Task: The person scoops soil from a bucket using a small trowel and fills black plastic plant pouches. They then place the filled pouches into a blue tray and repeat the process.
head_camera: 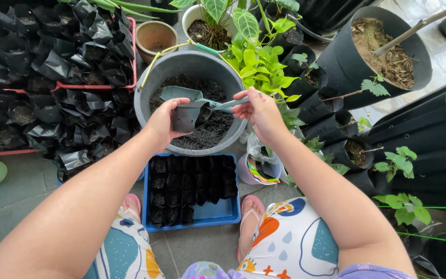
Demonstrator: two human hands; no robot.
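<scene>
My left hand (162,122) grips a small black plastic nursery bag (188,116) over a grey bucket (143,90) holding dark soil (210,133). My right hand (258,111) holds the handle of a pale green trowel (180,93), whose blade lies over the soil just above the bag. Below the bucket, between my feet, a blue tray (218,212) holds rows of filled black bags.
Many soil-filled black bags (52,67) stand at the left, some in red trays. Potted green plants (259,57), a big black pot (383,46) and more bagged seedlings crowd the right. A striped cup (256,173) sits by my right foot.
</scene>
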